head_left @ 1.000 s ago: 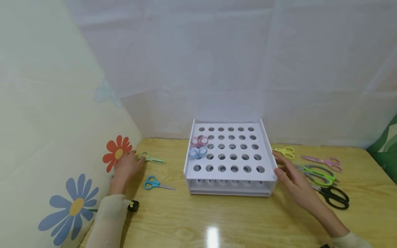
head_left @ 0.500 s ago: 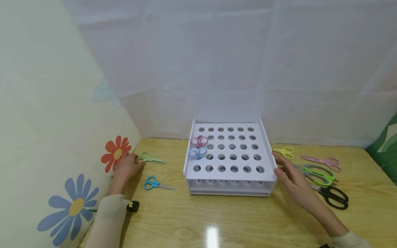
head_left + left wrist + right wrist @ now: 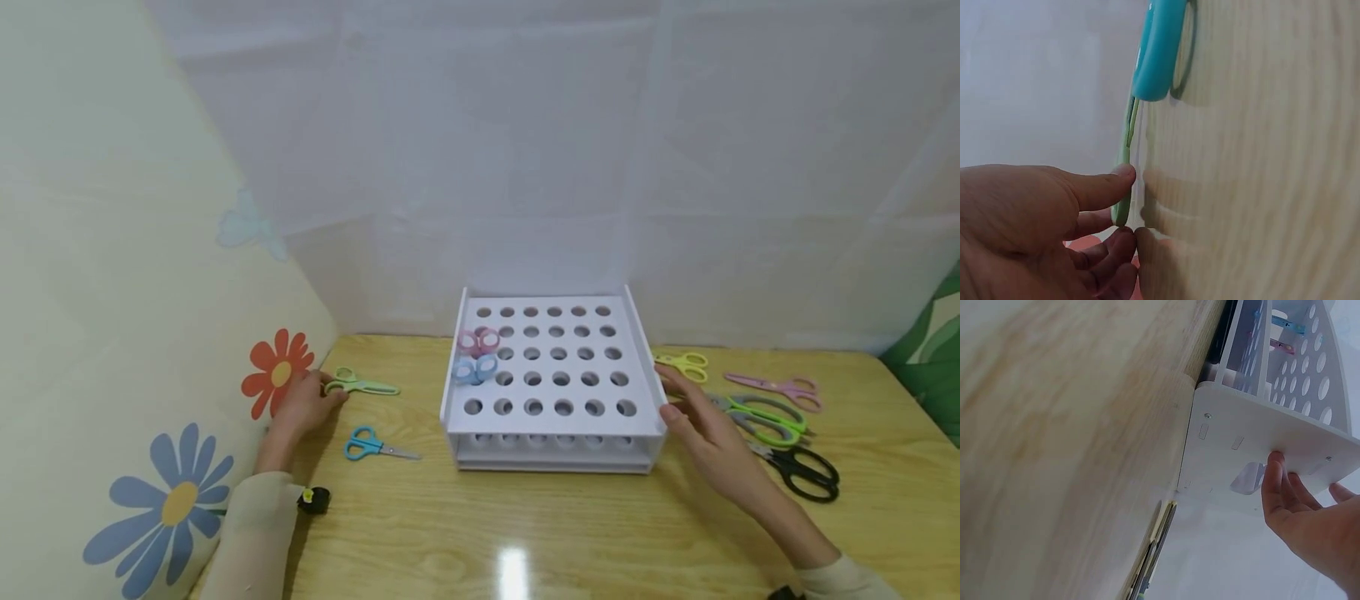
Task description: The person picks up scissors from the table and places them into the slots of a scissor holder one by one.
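Note:
At the left of the table my left hand [image 3: 302,406] pinches a handle loop of light green scissors [image 3: 369,387] between thumb and fingers. In the left wrist view my thumb lies along the green handle [image 3: 1120,209], close to the wood. Blue-handled scissors [image 3: 365,444] lie nearer to me. On the right, my right hand [image 3: 716,450] rests its fingertips against the side panel of a white rack [image 3: 555,423] with rows of round holes. In the right wrist view the fingers touch that panel [image 3: 1222,437] near a cutout. Pink scissors [image 3: 478,341] and light blue scissors [image 3: 474,369] stand in the rack's left holes.
Right of the rack lie yellow scissors [image 3: 684,365], pink scissors [image 3: 780,387], green-and-grey scissors [image 3: 767,421] and black-handled scissors [image 3: 808,477]. A white cloth [image 3: 420,167] hangs behind the table [image 3: 420,533]; a flower-printed cloth [image 3: 112,333] borders the left.
My left fingers have closed in on the light green scissors' handle, which stays at about the same spot. The right hand keeps its place at the rack. The head view shifts slightly.

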Motion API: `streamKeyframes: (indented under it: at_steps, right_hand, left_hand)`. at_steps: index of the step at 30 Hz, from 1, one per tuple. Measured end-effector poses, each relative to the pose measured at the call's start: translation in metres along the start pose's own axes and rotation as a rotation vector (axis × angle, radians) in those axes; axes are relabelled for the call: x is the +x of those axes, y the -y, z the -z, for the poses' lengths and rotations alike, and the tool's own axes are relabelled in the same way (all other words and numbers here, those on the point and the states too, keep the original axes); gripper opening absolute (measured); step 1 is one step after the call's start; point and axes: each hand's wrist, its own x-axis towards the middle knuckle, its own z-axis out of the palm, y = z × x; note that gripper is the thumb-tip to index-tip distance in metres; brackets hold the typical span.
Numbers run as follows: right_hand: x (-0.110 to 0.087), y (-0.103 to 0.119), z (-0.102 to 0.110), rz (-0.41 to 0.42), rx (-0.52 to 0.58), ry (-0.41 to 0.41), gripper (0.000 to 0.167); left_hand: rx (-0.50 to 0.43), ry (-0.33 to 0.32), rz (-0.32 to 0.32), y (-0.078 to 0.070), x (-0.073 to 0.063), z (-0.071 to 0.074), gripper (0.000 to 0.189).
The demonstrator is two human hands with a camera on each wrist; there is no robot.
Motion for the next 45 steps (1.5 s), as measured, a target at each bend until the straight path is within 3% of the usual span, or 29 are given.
streamKeyframes:
  at_steps: [7,15,24,27,33,38,45]
  right_hand:
    - [0.0,0.001,0.001,0.002,-0.003,0.0,0.054]
    - [-0.001,-0.001,0.0,0.017,0.008,0.006,0.055]
    - [-0.001,0.0,0.0,0.011,0.0,0.003,0.054]
    - [-0.001,0.0,0.0,0.02,0.006,-0.001,0.054]
    - [-0.001,0.0,0.0,0.026,0.013,-0.004,0.055]
    - [-0.001,0.001,0.001,0.016,0.001,-0.004,0.055]
    - [-0.002,0.001,0.0,0.013,-0.008,-0.009,0.054]
  left_hand:
    - [-0.137,0.015,0.014,0.002,0.0,0.003,0.046]
    - [-0.171,0.006,0.018,0.001,0.001,0.005,0.051]
    - [-0.406,0.046,0.101,-0.002,0.002,0.01,0.06]
    - [-0.47,0.032,0.112,-0.006,0.0,0.013,0.056]
    - [-0.633,-0.02,0.069,-0.01,-0.003,0.018,0.051]
    - [-0.7,-0.05,0.018,-0.011,-0.003,0.02,0.051]
    - [-0.706,-0.063,0.001,-0.016,-0.005,0.024,0.05]
